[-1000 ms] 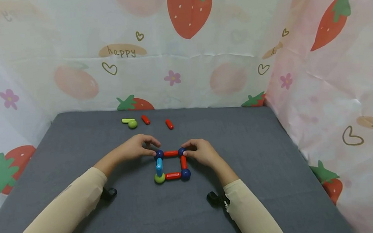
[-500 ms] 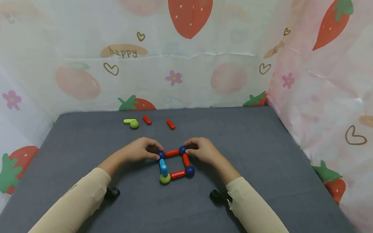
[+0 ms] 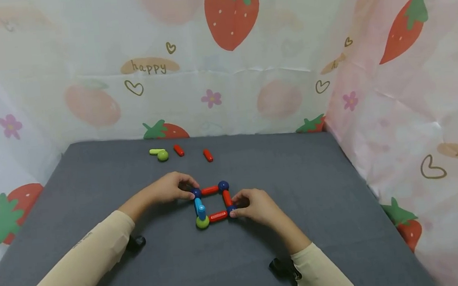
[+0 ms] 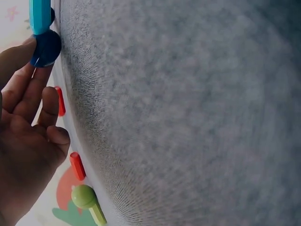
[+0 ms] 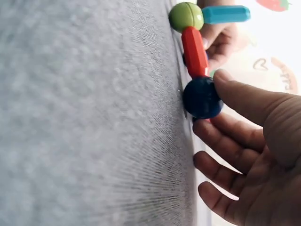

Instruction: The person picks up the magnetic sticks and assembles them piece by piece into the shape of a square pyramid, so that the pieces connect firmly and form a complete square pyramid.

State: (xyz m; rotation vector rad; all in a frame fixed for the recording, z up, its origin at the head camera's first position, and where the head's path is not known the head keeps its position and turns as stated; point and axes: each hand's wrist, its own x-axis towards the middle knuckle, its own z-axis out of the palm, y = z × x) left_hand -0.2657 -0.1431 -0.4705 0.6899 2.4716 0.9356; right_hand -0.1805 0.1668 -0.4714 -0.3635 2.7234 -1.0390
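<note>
Magnetic square (image 3: 213, 202), loose red sticks (image 3: 179, 150) behind, green ball (image 3: 162, 155)

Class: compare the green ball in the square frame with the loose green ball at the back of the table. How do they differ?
The green ball in the frame forms a corner, joined to a blue stick and a red stick. The loose green ball lies apart from the frame, beside a yellow-green stick, away from both hands. Both are round and rest on the grey table.
</note>
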